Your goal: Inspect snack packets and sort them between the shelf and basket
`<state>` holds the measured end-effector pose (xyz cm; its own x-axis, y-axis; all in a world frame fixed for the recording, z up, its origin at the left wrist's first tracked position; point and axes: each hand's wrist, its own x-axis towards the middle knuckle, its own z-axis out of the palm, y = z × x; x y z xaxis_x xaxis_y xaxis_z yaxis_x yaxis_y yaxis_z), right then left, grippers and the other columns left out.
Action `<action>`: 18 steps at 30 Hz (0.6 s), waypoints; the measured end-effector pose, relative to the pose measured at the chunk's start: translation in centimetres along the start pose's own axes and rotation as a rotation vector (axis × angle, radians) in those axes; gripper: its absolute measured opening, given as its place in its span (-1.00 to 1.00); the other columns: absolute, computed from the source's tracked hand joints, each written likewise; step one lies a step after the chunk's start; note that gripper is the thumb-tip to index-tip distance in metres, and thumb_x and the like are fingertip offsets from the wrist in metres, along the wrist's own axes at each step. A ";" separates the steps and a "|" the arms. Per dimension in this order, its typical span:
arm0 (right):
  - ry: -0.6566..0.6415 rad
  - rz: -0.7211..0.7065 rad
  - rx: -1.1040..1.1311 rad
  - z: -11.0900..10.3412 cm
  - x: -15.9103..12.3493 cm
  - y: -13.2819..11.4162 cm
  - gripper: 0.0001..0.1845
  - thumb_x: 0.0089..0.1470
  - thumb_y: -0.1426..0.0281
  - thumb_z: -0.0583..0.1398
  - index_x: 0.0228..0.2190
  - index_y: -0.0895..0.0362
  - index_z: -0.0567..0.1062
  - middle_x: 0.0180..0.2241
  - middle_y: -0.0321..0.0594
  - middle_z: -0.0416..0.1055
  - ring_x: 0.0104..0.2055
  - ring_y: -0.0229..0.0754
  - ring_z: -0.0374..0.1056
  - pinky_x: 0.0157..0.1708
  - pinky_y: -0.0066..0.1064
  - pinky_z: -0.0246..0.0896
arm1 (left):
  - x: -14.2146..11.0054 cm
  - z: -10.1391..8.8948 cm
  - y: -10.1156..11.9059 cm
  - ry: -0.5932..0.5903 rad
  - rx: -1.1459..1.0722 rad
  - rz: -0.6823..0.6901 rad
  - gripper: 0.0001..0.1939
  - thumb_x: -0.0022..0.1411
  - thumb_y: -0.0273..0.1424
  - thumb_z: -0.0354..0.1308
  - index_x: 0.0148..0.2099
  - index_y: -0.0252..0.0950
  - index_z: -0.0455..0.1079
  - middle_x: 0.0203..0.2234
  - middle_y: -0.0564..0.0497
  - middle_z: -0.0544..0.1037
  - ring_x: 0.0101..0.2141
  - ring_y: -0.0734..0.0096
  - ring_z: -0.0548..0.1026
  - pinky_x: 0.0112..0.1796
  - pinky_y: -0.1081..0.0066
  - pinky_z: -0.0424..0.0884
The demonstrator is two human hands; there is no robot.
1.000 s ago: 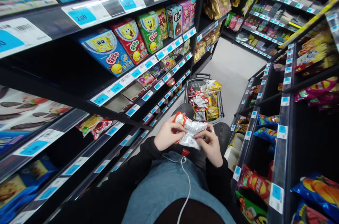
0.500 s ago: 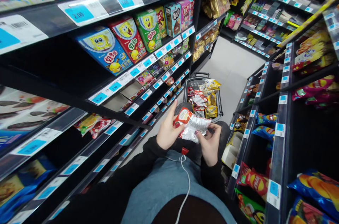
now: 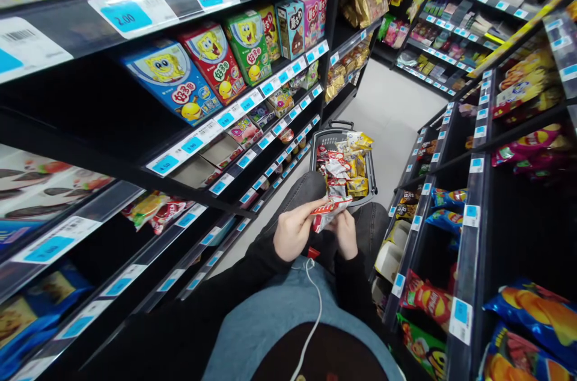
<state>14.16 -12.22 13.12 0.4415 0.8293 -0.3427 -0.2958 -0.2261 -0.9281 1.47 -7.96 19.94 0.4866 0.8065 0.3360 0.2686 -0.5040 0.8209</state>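
Note:
A red and white snack bag (image 3: pixel 331 211) is held in front of my knees, turned so that its edge faces up. My left hand (image 3: pixel 294 229) grips its left end, thumb and fingers closed on it. At the bag's right underside, my right hand (image 3: pixel 345 233) is closed against it, its fingertips partly hidden behind the bag. Just beyond the bag, a dark grey shopping basket (image 3: pixel 374 175) stands on the floor, filled with red, white and yellow snack bags (image 3: pixel 357 166).
Left shelves carry boxed snacks such as a blue cartoon box (image 3: pixel 174 82), with price tags along the edges. Bagged chips (image 3: pixel 428 298) fill parts of the right shelf. The grey aisle floor (image 3: pixel 383 98) runs between the shelves. A white cord (image 3: pixel 315 309) hangs down my front.
The snack bag has tipped from lying face up to edge up and moved slightly lower. My hands have come closer together, and the right hand has turned inward.

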 end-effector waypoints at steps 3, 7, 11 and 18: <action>0.106 -0.089 -0.128 -0.1 0.0 0.4 -0.68 -0.03 0.22 0.05 -0.35 0.20 0.41 -0.41 -0.14 0.50 -0.47 -0.18 0.39 -0.47 -0.40 0.25 | -0.4 -0.1 -0.3 -0.064 0.134 0.184 -0.59 0.19 -0.62 -0.15 0.04 -0.32 0.31 -0.08 -0.06 0.48 -0.10 0.45 0.45 -0.08 0.49 0.37; 0.446 -0.323 -0.472 -0.3 0.1 0.4 -0.73 0.01 0.28 0.05 -0.41 0.19 0.45 -0.46 -0.05 0.49 -0.43 -0.09 0.38 -0.46 -0.38 0.20 | -1.1 0.2 -0.8 -0.211 0.328 0.242 -0.53 0.12 -0.63 -0.13 0.07 -0.33 0.29 -0.12 -0.12 0.50 -0.19 0.38 0.50 -0.14 0.41 0.41; 0.536 -0.651 -0.834 -1.6 0.2 -0.5 -0.71 0.08 0.36 0.00 -0.33 0.22 0.47 -0.45 0.00 0.48 -0.40 -0.07 0.39 -0.39 -0.33 0.21 | -0.7 -0.9 -1.1 -0.400 0.245 -0.031 -0.38 -0.01 -0.50 0.13 0.16 -0.27 0.19 -0.15 -0.13 0.50 -0.19 0.26 0.49 -0.14 0.32 0.40; 0.126 -1.028 -1.148 -1.7 -1.1 -2.5 -0.68 0.12 0.45 0.02 -0.11 0.12 0.43 -0.17 -0.06 0.46 -0.10 -0.04 0.36 -0.06 -0.14 0.20 | 1.6 -2.3 -1.4 -0.583 -0.280 -0.324 -0.54 0.00 -0.22 0.19 -0.06 -0.37 0.39 -0.28 -0.04 0.55 -0.25 0.27 0.48 -0.23 0.43 0.37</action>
<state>15.80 -13.46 15.59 0.1232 0.8342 0.5375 0.9317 0.0892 -0.3521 -0.01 -5.22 20.35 0.8039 0.5666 -0.1810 0.2891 -0.1063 0.9514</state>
